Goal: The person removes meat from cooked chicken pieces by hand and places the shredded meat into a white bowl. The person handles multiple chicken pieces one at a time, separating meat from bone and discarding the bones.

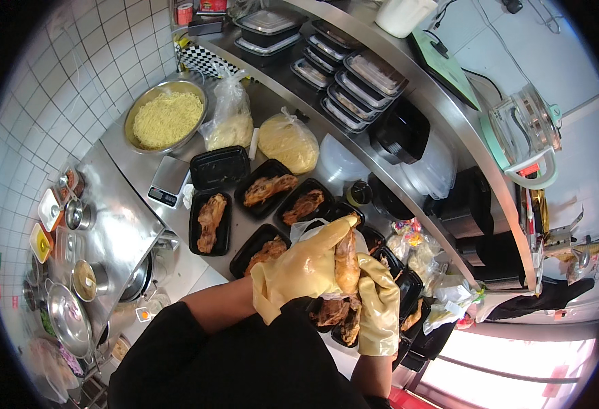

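Observation:
A long piece of browned cooked meat (pixel 347 266) is upright between my hands, both in yellow rubber gloves. My left hand (pixel 304 260) grips its upper part from the left, thumb along its top. My right hand (pixel 379 301) closes on its other side. Behind it shows part of a clear plastic bag or lid (pixel 304 227); which one, I cannot tell. Around my hands stand black plastic trays, several holding similar meat: one tray (pixel 195 225) on the left, another (pixel 243 197) farther back. More meat (pixel 330 312) lies below my hands, partly hidden by them.
On the steel counter are a digital scale (pixel 167 179), an empty black tray (pixel 220 168), a bowl of noodles (pixel 202 102) and knotted plastic bags (pixel 289 143). A steel shelf (pixel 279 84) with lidded containers (pixel 368 87) overhangs the back. Pots and a steel pan (pixel 66 312) stand left.

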`<state>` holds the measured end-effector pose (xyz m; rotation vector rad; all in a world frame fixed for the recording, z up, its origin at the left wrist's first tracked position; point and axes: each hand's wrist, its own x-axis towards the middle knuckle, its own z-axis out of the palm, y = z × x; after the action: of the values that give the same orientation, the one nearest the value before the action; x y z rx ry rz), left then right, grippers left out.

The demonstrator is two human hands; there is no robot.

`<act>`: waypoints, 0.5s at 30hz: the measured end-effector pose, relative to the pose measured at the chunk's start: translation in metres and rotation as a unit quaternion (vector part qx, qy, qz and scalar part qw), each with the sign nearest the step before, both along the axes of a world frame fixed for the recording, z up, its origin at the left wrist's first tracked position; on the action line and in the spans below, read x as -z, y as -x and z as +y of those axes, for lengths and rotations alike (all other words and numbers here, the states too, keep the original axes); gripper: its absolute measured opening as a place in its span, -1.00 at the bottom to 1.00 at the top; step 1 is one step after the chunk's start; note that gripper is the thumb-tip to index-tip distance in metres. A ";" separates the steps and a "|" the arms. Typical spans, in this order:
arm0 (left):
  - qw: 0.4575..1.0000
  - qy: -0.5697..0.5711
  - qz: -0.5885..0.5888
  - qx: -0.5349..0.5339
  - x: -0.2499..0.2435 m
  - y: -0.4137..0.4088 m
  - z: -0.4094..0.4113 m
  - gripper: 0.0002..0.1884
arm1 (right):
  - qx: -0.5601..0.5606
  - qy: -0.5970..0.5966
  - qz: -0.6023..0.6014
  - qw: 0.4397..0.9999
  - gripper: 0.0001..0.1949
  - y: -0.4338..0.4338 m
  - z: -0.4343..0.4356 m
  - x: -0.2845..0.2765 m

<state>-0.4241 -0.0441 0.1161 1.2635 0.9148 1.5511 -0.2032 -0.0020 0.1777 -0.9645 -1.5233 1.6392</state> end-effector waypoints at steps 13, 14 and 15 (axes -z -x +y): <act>0.936 0.208 -0.278 0.059 -0.023 -0.029 0.010 -0.48 | 0.095 -0.019 0.068 0.993 -0.20 -0.005 -0.020 0.029; 0.794 0.327 -0.497 0.123 -0.030 -0.036 0.010 -0.53 | 0.124 -0.020 0.069 0.990 -0.24 -0.006 -0.022 0.037; 0.812 0.328 -0.469 0.117 -0.028 -0.046 0.010 -0.56 | 0.155 -0.023 0.070 0.985 -0.27 -0.009 -0.025 0.044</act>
<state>-0.3781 -0.0338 0.1444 0.0341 0.5048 1.2421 -0.1939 -0.0265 0.1341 -0.9856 -1.2417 1.4128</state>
